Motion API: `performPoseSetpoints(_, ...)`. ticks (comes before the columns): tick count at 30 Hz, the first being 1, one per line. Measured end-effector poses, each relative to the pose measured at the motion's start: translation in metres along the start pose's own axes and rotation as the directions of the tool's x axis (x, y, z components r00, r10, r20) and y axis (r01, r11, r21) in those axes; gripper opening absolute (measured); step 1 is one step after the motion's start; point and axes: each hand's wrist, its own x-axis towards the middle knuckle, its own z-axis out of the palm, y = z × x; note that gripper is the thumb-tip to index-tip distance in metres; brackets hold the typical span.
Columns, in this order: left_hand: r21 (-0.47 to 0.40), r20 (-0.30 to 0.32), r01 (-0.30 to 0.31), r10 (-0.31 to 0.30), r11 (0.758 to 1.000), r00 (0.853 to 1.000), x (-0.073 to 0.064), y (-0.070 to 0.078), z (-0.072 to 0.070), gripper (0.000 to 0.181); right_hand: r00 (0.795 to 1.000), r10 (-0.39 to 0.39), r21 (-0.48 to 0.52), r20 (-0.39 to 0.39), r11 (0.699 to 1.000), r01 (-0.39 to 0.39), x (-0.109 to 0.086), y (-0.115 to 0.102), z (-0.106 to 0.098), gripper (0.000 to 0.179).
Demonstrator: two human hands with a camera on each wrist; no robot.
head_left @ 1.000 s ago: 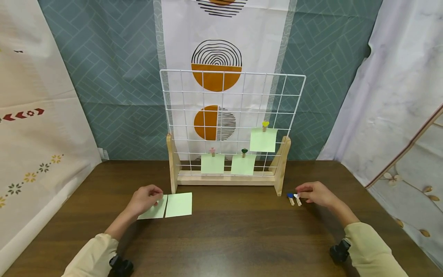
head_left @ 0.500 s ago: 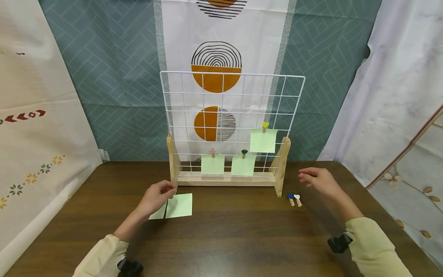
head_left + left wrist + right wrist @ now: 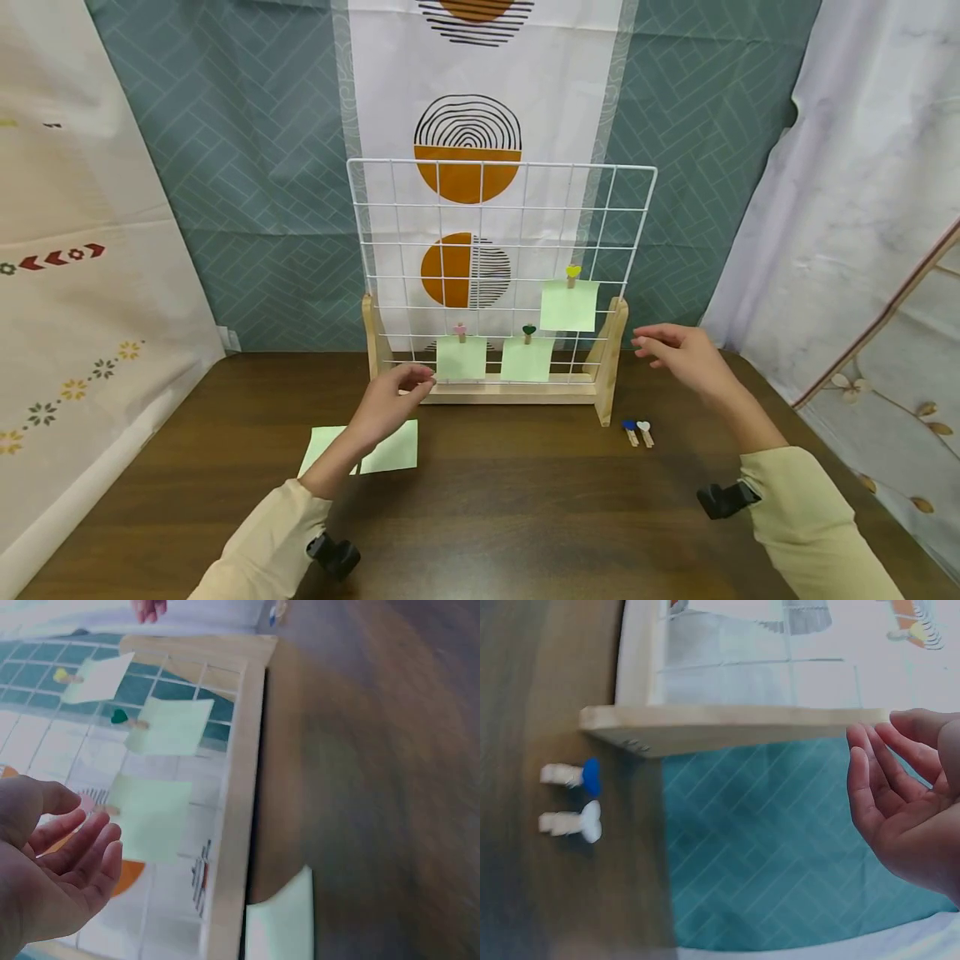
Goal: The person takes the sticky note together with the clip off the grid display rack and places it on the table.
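Observation:
My left hand (image 3: 388, 406) hovers in front of the lower left of a white wire grid (image 3: 502, 208), its fingers loosely bent with nothing between them. Nearest to it is a green paper note (image 3: 461, 359) under a pink clothespin (image 3: 461, 332). A second note (image 3: 527, 360) hangs by a dark green heart clothespin (image 3: 528, 332), and a third (image 3: 568, 307) by a yellow heart clothespin (image 3: 573, 277). My right hand (image 3: 686, 358) is raised beside the grid's right wooden post (image 3: 612, 358), also holding nothing. In the right wrist view its fingers (image 3: 866, 799) are relaxed.
Two loose green notes (image 3: 397, 448) lie on the brown table (image 3: 510, 517) at left, partly hidden by my left forearm. Right of the stand lie a blue heart clothespin (image 3: 630, 432) and a white heart clothespin (image 3: 645, 433). Curtains hang behind and at both sides.
My left hand has moved right and up from the loose notes to the grid. My right hand has risen away from the blue and white clothespins, which stay on the table.

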Motion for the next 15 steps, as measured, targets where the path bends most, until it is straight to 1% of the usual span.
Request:
performPoseSetpoints(3,-0.031,-0.009,-0.042,0.042,0.999,0.999,0.010,0.009,0.005,0.023,1.000,-0.015,0.020,-0.019,1.000,0.016,0.003,-0.010,0.000,0.041)
performPoseSetpoints(6,-0.074,-0.022,-0.048,0.047,0.996,0.999,0.020,0.020,0.011,0.024,0.999,-0.026,0.018,-0.025,0.999,0.027,0.006,-0.018,0.001,0.044)
performPoseSetpoints(8,-0.084,-0.039,-0.045,0.042,0.995,0.998,0.025,0.027,0.014,0.023,0.999,-0.035,0.011,-0.024,0.999,0.035,0.009,-0.023,0.002,0.045)
performPoseSetpoints(12,-0.079,-0.068,-0.062,0.057,0.995,0.996,0.036,0.041,0.021,0.023,0.997,-0.067,-0.010,-0.035,0.998,0.067,0.016,-0.035,0.005,0.046)
performPoseSetpoints(15,-0.095,-0.063,-0.076,0.070,0.993,0.996,0.044,0.050,0.027,0.024,0.995,-0.089,-0.023,-0.052,0.996,0.088,0.022,-0.044,0.006,0.042)
